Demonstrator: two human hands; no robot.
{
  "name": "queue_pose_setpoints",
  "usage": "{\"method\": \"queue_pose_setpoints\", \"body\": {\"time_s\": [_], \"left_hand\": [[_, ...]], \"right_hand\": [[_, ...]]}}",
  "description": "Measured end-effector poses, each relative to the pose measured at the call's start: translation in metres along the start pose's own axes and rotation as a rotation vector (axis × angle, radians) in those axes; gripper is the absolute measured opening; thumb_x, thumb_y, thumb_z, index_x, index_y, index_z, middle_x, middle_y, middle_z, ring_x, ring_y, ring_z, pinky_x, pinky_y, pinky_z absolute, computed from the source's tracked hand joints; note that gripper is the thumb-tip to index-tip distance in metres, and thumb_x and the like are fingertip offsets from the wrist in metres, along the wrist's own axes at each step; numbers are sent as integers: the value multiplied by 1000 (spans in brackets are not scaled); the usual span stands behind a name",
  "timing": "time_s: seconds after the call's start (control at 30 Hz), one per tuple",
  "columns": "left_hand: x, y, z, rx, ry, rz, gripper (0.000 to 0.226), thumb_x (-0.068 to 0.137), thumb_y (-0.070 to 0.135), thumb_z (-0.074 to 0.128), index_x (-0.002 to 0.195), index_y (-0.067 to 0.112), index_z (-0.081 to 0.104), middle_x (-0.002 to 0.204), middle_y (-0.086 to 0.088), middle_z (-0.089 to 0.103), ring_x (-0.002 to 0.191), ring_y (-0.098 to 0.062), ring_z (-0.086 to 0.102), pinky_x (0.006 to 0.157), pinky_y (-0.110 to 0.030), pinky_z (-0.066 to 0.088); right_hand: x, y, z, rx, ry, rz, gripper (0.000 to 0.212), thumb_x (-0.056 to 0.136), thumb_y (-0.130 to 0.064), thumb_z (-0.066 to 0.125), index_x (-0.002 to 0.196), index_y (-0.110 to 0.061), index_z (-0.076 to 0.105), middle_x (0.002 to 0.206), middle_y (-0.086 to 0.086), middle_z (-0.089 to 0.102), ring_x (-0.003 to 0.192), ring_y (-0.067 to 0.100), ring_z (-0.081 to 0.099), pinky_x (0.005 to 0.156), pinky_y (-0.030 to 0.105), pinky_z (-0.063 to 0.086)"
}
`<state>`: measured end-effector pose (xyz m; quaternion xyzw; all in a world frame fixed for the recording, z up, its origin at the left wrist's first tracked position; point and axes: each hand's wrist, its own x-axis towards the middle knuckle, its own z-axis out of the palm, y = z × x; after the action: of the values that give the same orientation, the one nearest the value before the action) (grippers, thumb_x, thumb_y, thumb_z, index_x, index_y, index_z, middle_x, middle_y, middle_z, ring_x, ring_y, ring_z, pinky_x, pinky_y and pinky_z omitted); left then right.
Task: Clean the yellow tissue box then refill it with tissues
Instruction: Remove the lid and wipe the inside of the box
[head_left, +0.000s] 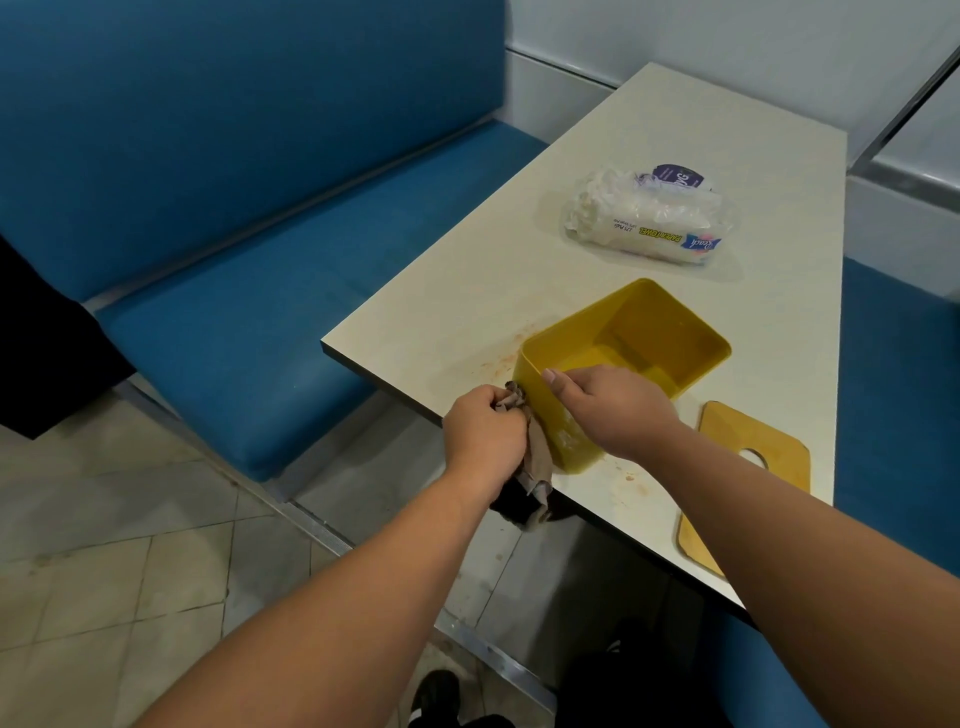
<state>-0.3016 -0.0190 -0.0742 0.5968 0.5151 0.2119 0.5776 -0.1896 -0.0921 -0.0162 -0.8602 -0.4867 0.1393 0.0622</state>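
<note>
Diner or canteen booth.
Blue padded bench seats (234, 291) flanking a narrow laminate table (649, 156), tiled floor (104, 545), white wall panels (727, 36).

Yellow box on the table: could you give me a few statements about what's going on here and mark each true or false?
1. The box is empty. True.
2. The left hand grips a cloth against the box's side. True.
3. The lid is on the box. False: it lies flat on the table beside the box.
4. The right hand holds the tissue pack. False: it rests on the box's near rim; the pack lies farther back.
5. The pack sits inside the box. False: it lies on the table.
</note>
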Motion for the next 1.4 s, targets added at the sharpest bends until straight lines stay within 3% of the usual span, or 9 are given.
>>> {"method": "queue_pose_setpoints", "body": {"time_s": [0.33, 0.47, 0.6, 0.73, 0.87, 0.97, 1.1, 1.27, 1.4], "left_hand": [[4, 10, -3, 195, 57, 16, 14, 90, 12, 56, 85, 16, 69, 80, 2, 61, 76, -19, 56, 64, -26, 43], [-13, 0, 2, 255, -90, -2, 14, 88, 12, 60, 79, 19, 68, 78, 1, 64, 71, -16, 58, 58, -25, 44], [-2, 8, -6, 215, 15, -17, 12, 89, 14, 61, 81, 15, 70, 84, -4, 69, 83, -24, 64, 76, -36, 56], [-25, 3, 3, 244, -103, -22, 13, 88, 15, 61, 77, 19, 67, 76, 2, 64, 72, -17, 59, 59, -25, 43], [-32, -5, 5, 187, -128, -14, 11, 88, 17, 64, 79, 21, 68, 72, 7, 63, 69, -14, 59, 50, -20, 37], [-29, -5, 4, 140, -63, 22, 13, 89, 17, 62, 77, 22, 66, 80, 2, 68, 77, -18, 61, 56, -24, 38], [-47, -14, 10, 170, -191, 17, 16, 88, 19, 64, 74, 26, 64, 77, 6, 65, 76, -14, 60, 59, -21, 39], [-32, -6, 5, 75, -60, 13, 11, 89, 18, 62, 80, 23, 67, 78, 5, 67, 76, -16, 62, 57, -23, 40], [-56, -15, 15, 105, -208, -5, 14, 91, 18, 62, 79, 25, 65, 79, 7, 66, 76, -11, 61, 57, -18, 40]], "right_hand": [[1, 1, -1, 25, -17, 0, 65, 99, -60, 19, 102, -16, 67, 81, 4, 66, 79, 20, 60, 69, 37, 50], [2, 4, 0, 54, -12, 2, 66, 99, -61, 21, 96, -12, 66, 72, 4, 62, 73, 19, 59, 58, 33, 42], [3, 4, -2, 95, -59, 12, 63, 99, -61, 24, 92, -13, 64, 67, -3, 56, 74, 19, 57, 63, 33, 41], [5, 6, -6, 227, -112, 26, 62, 98, -59, 31, 86, -5, 60, 63, 1, 51, 70, 21, 53, 65, 36, 40], [4, 3, -9, 324, -150, 61, 70, 97, -59, 34, 113, 4, 62, 64, 8, 50, 69, 27, 54, 68, 42, 45], [4, 3, -9, 327, -155, 73, 68, 98, -58, 34, 110, 2, 64, 59, 3, 44, 63, 21, 48, 65, 35, 36], [2, 1, -10, 314, -152, 82, 63, 99, -57, 33, 106, -3, 65, 59, 1, 45, 64, 20, 48, 63, 34, 35], [3, 2, -8, 326, -157, 77, 66, 98, -58, 34, 109, 0, 64, 59, 2, 45, 67, 22, 49, 65, 35, 37], [4, 2, -8, 340, -167, 92, 67, 97, -59, 34, 119, -3, 63, 98, 18, 69, 93, 29, 62, 89, 44, 49]]}}
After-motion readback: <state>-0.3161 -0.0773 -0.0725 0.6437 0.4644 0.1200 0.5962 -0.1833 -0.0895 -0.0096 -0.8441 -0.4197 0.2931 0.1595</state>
